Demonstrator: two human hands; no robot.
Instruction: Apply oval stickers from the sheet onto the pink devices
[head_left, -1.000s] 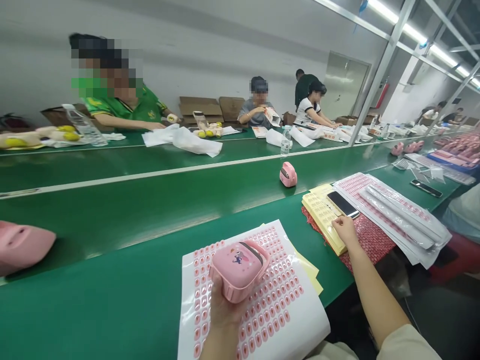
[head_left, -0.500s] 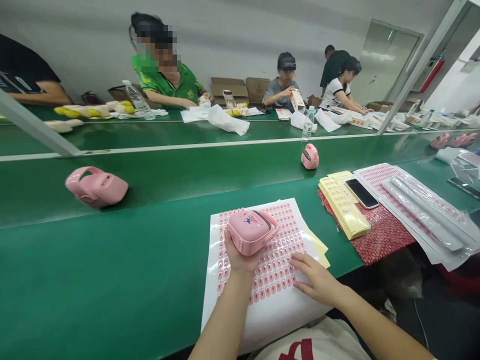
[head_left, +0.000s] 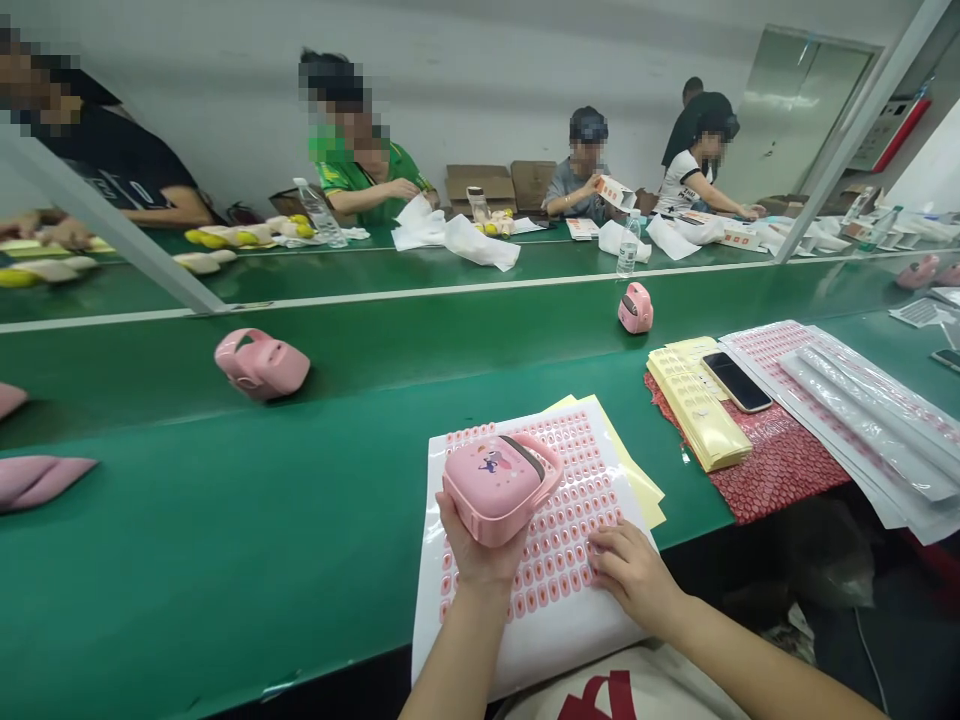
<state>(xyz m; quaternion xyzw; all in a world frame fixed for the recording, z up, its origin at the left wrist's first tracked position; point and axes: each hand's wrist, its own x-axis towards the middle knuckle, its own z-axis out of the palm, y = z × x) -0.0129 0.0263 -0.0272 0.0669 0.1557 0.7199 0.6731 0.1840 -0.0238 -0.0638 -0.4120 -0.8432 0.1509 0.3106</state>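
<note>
Head view: rounded pink plastic case with loop handle (head_left: 491, 485), above a white sheet of glossy pink oval stickers (head_left: 555, 635); left hand (head_left: 480, 552) has its grip clamped on it. Right hand (head_left: 636, 575) lies at the sheet; whether pinching, I cannot tell. Best keep the case steady, fingertips light.

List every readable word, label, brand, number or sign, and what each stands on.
"O", apparently: black shirt at far left; its other letters are too blurred.
Raised white-and-orange box: print too small.
Clear bottle: label too small.
Cream top: red mark cut off, unreadable.
Pink case in the left hand: no readable text.
</note>
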